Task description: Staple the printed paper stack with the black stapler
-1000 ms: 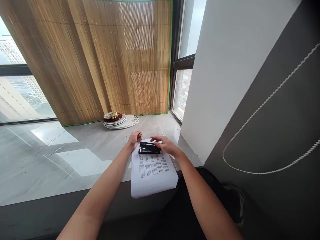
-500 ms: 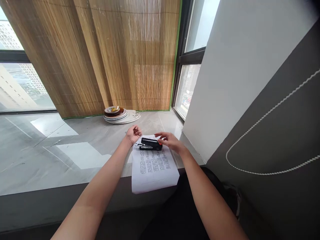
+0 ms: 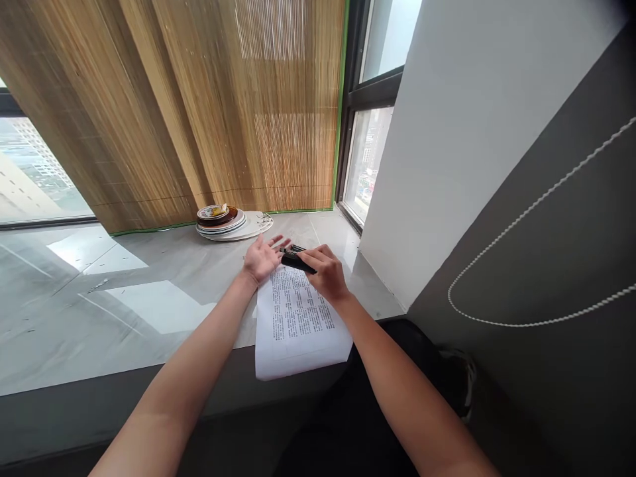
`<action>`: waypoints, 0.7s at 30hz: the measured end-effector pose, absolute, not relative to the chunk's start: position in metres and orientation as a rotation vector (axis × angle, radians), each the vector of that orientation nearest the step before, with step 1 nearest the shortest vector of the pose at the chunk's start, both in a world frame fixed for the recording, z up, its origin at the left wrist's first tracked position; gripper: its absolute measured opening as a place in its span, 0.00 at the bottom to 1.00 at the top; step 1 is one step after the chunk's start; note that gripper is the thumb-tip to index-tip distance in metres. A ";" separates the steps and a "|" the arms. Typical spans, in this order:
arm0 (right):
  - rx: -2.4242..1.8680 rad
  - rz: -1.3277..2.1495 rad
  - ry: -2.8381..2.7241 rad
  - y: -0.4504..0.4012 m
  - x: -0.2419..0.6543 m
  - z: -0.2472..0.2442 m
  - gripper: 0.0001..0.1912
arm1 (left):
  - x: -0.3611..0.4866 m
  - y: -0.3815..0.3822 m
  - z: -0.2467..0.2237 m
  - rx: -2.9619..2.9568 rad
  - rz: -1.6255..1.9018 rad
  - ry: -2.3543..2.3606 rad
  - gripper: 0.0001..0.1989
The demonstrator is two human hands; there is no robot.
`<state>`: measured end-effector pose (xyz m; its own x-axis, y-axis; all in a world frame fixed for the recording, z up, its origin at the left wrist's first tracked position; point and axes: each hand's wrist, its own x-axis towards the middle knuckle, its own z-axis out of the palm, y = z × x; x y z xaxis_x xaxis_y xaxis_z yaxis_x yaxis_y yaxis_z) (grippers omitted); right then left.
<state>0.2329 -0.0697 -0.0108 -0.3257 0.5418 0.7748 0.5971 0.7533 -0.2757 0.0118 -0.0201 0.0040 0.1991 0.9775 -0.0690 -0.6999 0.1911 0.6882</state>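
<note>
A black stapler (image 3: pixel 297 261) is raised over the top end of a printed sheet of paper (image 3: pixel 301 311), with my right hand (image 3: pixel 325 268) wrapped round its right end. My left hand (image 3: pixel 263 258) is palm up with its fingers spread, close to the stapler's left end, and nothing rests in the palm. Whether its fingertips touch the stapler cannot be made out. The paper lies on the grey marble ledge (image 3: pixel 199 278), its lower end hanging over the front edge.
Stacked plates (image 3: pixel 223 224) stand on the ledge behind my left hand, by a bamboo blind (image 3: pixel 223 119). To the right are a white wall (image 3: pixel 427 132) and a hanging beaded cord (image 3: pixel 527 222). Window frames border the ledge.
My right hand has closed on the stapler and lifted it off the paper, tilting it. The fingers of my left hand have gone from curled to spread. The camera view has shifted slightly.
</note>
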 end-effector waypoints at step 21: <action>-0.879 -0.638 -2.147 -0.068 0.227 -0.005 0.14 | 0.016 -0.014 -0.009 0.653 1.123 0.719 0.16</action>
<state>0.2267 -0.0675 -0.0046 -0.5092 0.3902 0.7671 0.7457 0.6450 0.1669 0.0160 -0.0137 -0.0088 0.2628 0.9482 -0.1783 -0.5586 0.3002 0.7732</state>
